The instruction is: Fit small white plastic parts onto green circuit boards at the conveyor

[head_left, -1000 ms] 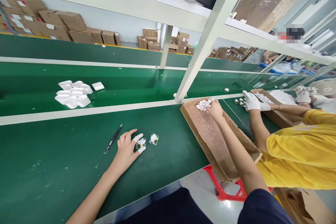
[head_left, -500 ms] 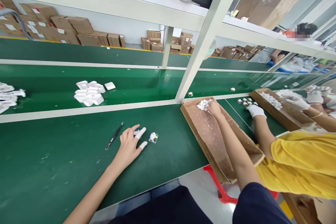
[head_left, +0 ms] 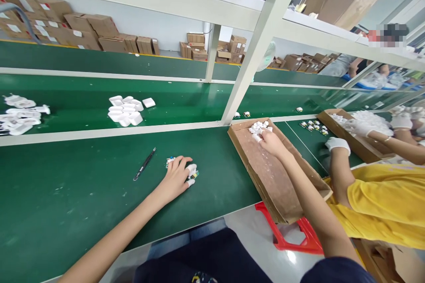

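My left hand (head_left: 175, 179) is low over the green bench, its thumb and forefinger, both in white finger cots, closed on the edges of a small circuit board (head_left: 194, 175). A second circuit board (head_left: 170, 162) lies beside its other fingers, partly covered by them. My right hand (head_left: 272, 142) reaches into a shallow cardboard tray (head_left: 255, 168). Its fingertips pinch at a pile of small white parts (head_left: 260, 126) at the tray's far end; the exact part between them is partly hidden. Left of my left hand lie black tweezers (head_left: 144, 164).
White plastic housings (head_left: 125, 110) lie in a group beyond the bench's rail, with more white pieces (head_left: 21, 115) at far left. A slanted post (head_left: 247, 59) rises behind the tray. On the right, a co-worker's gloved hand (head_left: 338, 143) is near several boards (head_left: 314, 126) and another tray (head_left: 358, 141).
My left hand has moved right and its fingers have closed on the board that lay beside them, uncovering the other board. My right hand stays at the white parts, shifted slightly.
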Available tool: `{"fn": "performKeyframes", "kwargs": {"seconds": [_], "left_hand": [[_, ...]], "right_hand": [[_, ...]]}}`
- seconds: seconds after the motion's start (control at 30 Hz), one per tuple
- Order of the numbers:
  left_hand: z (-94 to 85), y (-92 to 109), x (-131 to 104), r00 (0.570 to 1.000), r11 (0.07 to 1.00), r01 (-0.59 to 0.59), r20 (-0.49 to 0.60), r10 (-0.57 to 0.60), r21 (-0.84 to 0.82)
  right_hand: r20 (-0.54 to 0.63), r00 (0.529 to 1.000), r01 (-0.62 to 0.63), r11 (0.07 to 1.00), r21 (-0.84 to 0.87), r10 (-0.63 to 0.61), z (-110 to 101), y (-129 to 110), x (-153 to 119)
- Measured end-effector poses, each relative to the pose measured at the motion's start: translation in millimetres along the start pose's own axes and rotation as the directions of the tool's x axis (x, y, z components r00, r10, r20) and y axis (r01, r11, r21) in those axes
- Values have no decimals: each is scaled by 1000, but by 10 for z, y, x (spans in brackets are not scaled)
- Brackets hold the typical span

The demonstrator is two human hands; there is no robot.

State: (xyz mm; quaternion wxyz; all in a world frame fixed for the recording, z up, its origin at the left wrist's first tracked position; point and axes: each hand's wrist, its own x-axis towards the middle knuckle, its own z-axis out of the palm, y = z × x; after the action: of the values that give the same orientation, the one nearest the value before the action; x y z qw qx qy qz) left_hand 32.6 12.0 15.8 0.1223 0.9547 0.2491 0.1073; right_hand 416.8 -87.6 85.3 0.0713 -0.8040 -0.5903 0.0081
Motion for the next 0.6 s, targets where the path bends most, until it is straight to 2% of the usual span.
{"fn": "performKeyframes", "kwargs": {"seconds": [0.1, 0.13, 0.2, 0.27, 0.37, 0.43, 0.53, 0.6], "left_hand": [[-54, 98, -246, 998, 998, -32, 56, 35, -52], [-69, 128, -311, 997, 998, -31, 72, 35, -61], [-89, 168, -386, 996, 998, -19, 89, 25, -59], [-97, 173, -392, 996, 999, -2, 90, 5, -35], [-85, 129, -334, 997, 1000, 4, 81, -4, 8], [-62, 88, -300, 998, 1000, -13, 65, 11, 24], [-8, 41, -295, 998, 999, -47, 35, 47, 13], [37, 20, -315, 998, 998, -56, 6, 56, -16]], "right_hand": [[14, 979, 203, 976, 78, -205, -29, -562, -529], [16, 942, 332, 936, 119, -336, 32, -754, -695], [0, 871, 490, 870, 57, -491, 246, -1092, -965], [17, 818, 575, 815, -73, -576, 524, -1333, -1133], [-7, 821, 563, 811, -156, -571, 881, -1512, -1249], [-69, 834, 533, 833, -149, -547, 1009, -1553, -1290], [-175, 845, 496, 863, -98, -506, 1057, -1564, -1339], [-196, 861, 472, 881, -34, -469, 1040, -1554, -1349]]}}
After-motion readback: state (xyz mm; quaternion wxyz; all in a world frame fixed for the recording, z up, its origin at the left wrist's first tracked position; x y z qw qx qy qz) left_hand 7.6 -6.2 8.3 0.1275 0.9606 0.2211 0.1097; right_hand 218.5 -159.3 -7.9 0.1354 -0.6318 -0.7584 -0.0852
